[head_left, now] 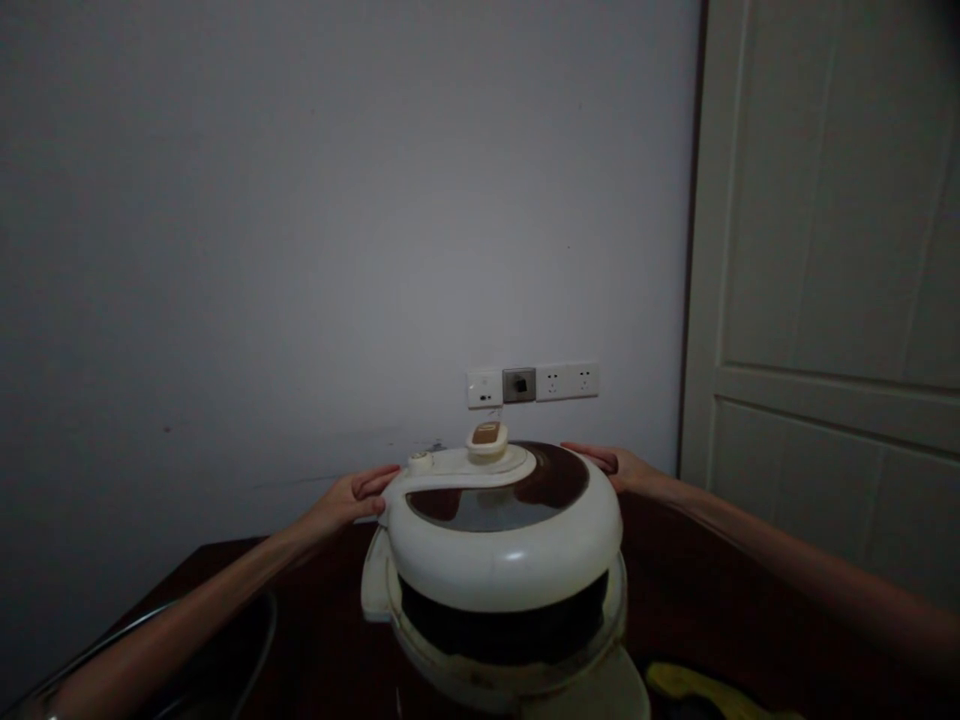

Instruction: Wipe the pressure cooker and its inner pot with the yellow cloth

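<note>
A white electric pressure cooker lid [501,560] with a glossy brown top and a small knob [487,437] is above the cooker body [450,675]. A dark gap shows between the lid's front edge and the body's rim. My left hand [360,498] holds the lid's left rear edge, thumb and fingers closed on it. On the other side, my right hand [616,468] grips the right rear edge, with its fingertips partly hidden behind the lid. The inside of the cooker is too dark to make out.
The cooker stands on a dark reddish table [322,610] against a pale wall. Sockets and switches [567,381] are on the wall behind. A yellow curved object [697,687] lies at lower right, and a thin shiny rim [264,640] shows at lower left. A pale door [832,300] stands right.
</note>
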`<state>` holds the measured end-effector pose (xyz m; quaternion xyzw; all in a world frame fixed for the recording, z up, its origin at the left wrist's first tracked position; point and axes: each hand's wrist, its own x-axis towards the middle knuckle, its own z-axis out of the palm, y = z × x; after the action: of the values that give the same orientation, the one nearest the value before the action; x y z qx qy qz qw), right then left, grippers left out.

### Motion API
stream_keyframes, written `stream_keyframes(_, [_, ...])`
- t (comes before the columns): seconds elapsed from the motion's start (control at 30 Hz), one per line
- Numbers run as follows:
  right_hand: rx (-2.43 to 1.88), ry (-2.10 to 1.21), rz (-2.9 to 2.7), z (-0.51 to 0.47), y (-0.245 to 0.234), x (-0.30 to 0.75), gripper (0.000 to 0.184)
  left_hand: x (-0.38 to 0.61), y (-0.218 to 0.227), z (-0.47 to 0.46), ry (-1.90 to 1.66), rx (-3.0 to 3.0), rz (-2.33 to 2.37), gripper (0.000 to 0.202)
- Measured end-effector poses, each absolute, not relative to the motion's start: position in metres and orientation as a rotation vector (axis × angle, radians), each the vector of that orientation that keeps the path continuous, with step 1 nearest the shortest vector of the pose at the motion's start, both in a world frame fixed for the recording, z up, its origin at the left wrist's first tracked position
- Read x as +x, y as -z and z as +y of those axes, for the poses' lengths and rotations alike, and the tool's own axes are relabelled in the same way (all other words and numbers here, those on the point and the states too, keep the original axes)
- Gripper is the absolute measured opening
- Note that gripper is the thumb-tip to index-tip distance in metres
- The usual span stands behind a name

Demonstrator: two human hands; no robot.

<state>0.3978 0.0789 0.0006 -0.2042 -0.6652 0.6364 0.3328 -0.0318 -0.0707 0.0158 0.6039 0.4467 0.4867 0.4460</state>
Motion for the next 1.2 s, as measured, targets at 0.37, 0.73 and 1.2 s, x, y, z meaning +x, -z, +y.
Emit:
stream_keyframes(0.37, [-0.513, -1.674, -1.68, 0.082, 0.018, 0.398, 0.075, -0.035, -0.014, -0.066, -1.209, 1.489, 1.093, 0.075])
stream_keyframes(0.73, [-0.53, -1.695, -1.66, 0.074, 0.02, 0.398, 0.076, -0.038, -0.018, -0.066, -1.154, 1.523, 1.075, 0.078])
stream_keyframes(1.2, [-0.418, -1.651, -1.683, 0.077, 0.046, 0.401, 0.096, -0.041, -0.018, -0.063, -1.119, 1.553, 1.052, 0.081])
